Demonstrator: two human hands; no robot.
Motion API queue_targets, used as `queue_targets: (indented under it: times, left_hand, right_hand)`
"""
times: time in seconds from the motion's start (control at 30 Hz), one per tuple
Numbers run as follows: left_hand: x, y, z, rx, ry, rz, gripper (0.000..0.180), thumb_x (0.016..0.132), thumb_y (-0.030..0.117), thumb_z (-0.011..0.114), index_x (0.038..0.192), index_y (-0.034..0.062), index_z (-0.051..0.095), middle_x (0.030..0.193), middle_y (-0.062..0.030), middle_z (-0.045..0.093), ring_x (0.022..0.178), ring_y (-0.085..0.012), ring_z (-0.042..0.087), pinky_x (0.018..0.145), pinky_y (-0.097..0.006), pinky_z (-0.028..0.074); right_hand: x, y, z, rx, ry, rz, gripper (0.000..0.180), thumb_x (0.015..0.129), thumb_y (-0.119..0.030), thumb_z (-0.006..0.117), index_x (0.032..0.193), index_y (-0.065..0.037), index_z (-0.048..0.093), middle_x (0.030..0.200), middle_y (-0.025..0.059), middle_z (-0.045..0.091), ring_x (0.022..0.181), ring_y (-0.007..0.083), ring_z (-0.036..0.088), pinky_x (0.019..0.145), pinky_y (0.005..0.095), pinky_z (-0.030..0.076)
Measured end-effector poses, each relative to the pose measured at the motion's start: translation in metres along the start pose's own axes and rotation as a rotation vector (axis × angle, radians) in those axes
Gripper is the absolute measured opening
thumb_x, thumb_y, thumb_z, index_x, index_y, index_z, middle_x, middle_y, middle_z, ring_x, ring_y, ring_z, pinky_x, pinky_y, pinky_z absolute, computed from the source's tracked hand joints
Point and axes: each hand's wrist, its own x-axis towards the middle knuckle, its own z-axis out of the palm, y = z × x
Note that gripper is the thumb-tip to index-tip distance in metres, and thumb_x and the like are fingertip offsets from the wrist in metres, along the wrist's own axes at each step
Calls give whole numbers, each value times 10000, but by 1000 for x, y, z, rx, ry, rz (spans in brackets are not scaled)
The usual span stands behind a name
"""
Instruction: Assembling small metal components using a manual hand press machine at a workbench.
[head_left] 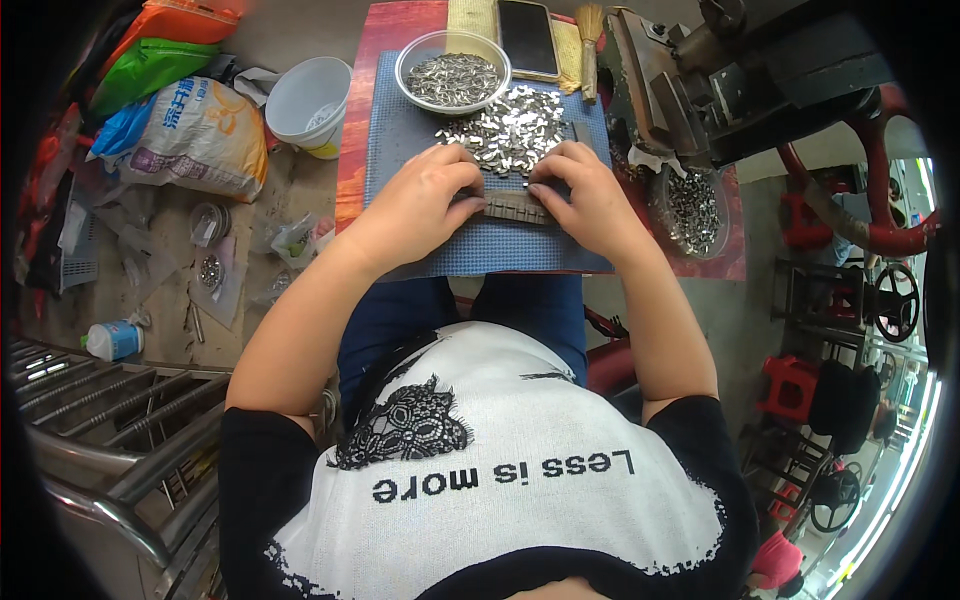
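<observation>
The bar (517, 208) was held over the mat (440, 262), near the pieces (515, 135).
The left hand (432, 192) pinched one end; the right hand (590, 198) curled nearly closed at the other, its exact grip unclear.

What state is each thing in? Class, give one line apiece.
Notched metal bar: between both hands
Left hand: curled, at the bar's left end
Right hand: curled, at its right end
Loose metal pieces: heaped on the blue mat
Round clear tub: lidless, holding metal pieces
Smartphone: screen dark
White bucket: lidless, small amount inside
</observation>
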Motion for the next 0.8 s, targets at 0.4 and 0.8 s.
queue_targets:
  times: [0.4, 0.8]
  left_hand:
    - [18, 3, 10, 7, 90, -155, 138, 791, 65, 741, 915, 11, 717, 963, -118, 625, 934, -310, 624, 814, -394, 501]
    - [22, -1, 16, 148, 128, -61, 139, 818, 53, 709, 942, -2, 683, 1043, -150, 602, 991, -340, 607, 867, -406, 494]
  right_hand:
    - [1, -3, -3, 22, -19, 57, 140, 832, -92, 697, 934, -8, 655, 920, 134, 620, 921, 297, 602, 817, 384, 488]
    - [-15, -31, 15, 66, 33, -8, 109, 804, -77, 701, 880, -5, 674, 923, 121, 656, 940, 322, 599, 850, 404, 495]
